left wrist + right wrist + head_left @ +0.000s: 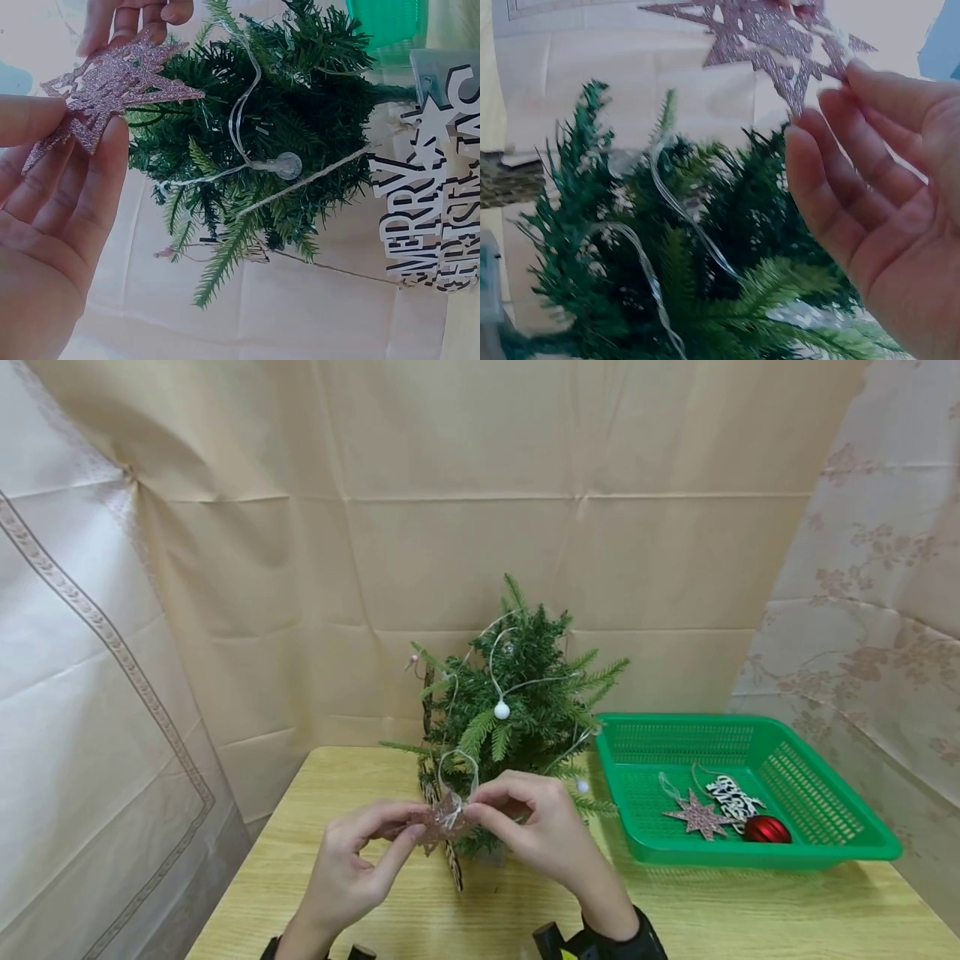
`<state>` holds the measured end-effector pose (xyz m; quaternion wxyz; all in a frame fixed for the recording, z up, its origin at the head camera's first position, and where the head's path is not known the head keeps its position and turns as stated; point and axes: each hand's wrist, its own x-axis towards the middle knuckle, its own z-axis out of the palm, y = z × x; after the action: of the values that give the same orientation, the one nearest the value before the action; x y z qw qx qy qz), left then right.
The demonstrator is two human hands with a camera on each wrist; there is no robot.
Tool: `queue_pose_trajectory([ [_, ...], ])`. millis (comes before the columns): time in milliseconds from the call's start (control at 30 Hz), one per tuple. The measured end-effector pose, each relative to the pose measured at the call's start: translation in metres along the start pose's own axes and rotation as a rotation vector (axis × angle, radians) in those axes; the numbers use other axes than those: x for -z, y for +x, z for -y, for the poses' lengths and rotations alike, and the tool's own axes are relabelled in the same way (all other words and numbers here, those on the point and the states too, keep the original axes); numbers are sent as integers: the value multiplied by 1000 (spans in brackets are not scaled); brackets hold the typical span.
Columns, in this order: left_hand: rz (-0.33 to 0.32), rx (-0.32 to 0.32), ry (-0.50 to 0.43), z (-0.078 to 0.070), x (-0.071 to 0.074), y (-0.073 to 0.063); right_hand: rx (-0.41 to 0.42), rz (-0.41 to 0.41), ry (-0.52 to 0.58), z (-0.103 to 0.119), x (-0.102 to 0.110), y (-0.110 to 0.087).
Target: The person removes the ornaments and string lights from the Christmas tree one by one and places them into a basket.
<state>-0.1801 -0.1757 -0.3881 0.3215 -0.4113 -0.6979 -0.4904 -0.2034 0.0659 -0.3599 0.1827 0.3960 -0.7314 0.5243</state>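
Observation:
A pink glittery star ornament (433, 828) is held up in front of a small Christmas tree (528, 672). My left hand (352, 860) pinches one side of it between thumb and fingers. At the other side, my right hand (547, 827) pinches the star's edge near the knot of its clear string loop (459, 752), which stands up above the star. In the left wrist view, the star (112, 82) lies across the left fingers. The right wrist view has the star (769, 41) between both hands, with the right thumb and forefinger at its edge.
A string of lights with white bulbs (502, 710) winds over the tree. A "Merry Christmas" sign (409, 217) hangs at the tree's left side. To the right, a green basket (750, 856) holds another pink star (699, 817), a white lettered ornament (733, 797) and a red ball (767, 829).

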Motion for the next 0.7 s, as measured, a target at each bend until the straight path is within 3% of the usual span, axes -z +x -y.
queue_pose_trajectory([
  [167,8,20,2,-3,-2,0,111,55,-38,-1,7,-1],
  [467,31,46,-25,-9,-10,1,121,130,-33,-3,20,-2],
  [700,67,28,-34,-13,-29,5,101,223,-62,-8,54,-3],
])
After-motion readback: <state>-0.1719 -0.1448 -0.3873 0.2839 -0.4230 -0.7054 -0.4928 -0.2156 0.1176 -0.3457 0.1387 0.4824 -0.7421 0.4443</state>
